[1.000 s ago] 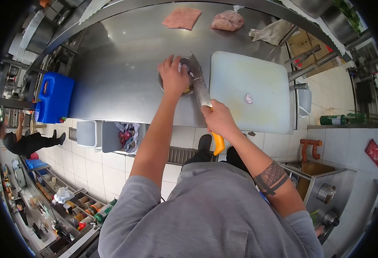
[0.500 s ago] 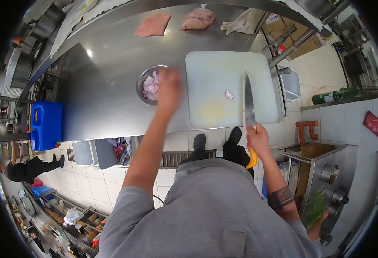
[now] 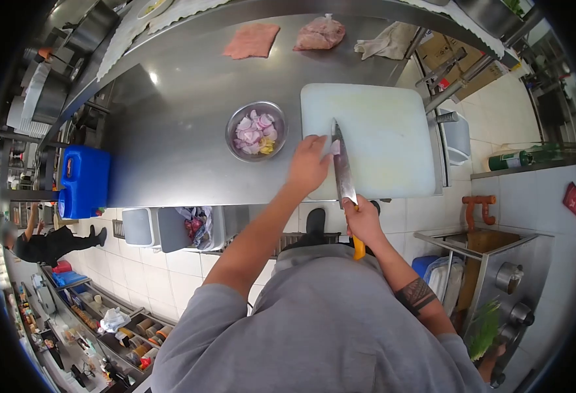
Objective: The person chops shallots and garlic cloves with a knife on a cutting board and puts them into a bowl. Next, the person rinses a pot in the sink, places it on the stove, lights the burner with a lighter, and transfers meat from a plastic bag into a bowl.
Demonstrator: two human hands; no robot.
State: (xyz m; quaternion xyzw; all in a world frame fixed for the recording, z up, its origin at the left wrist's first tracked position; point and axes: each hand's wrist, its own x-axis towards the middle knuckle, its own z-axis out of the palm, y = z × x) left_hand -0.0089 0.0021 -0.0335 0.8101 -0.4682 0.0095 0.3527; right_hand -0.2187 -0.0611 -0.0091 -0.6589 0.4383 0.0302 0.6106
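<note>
My right hand [image 3: 364, 220] is closed around the yellow handle of a kitchen knife [image 3: 344, 169]. The blade points away from me over the left part of a white cutting board [image 3: 389, 141]. A purple-white onion piece [image 3: 335, 148] shows against the blade. Beside it is my left hand [image 3: 311, 162], fingers stretched towards the blade at the board's left edge, open as far as I can see. To the left stands a round metal bowl [image 3: 229, 145] with cut onion pieces [image 3: 250, 134] and some yellow pieces [image 3: 267, 145] inside.
A pink cloth [image 3: 251, 41], a bag of raw meat [image 3: 320, 34] and a pale rag [image 3: 386, 40] lie along the back of the steel table [image 3: 163, 150]. A blue jerrycan [image 3: 85, 181] stands left. Bins [image 3: 173, 229] sit below. Another person [image 3: 55, 244] is far left.
My left hand has moved right, from over the bowl to beside the blade. The knife has shifted left across the board to the onion piece. The camera view has shifted slightly.
</note>
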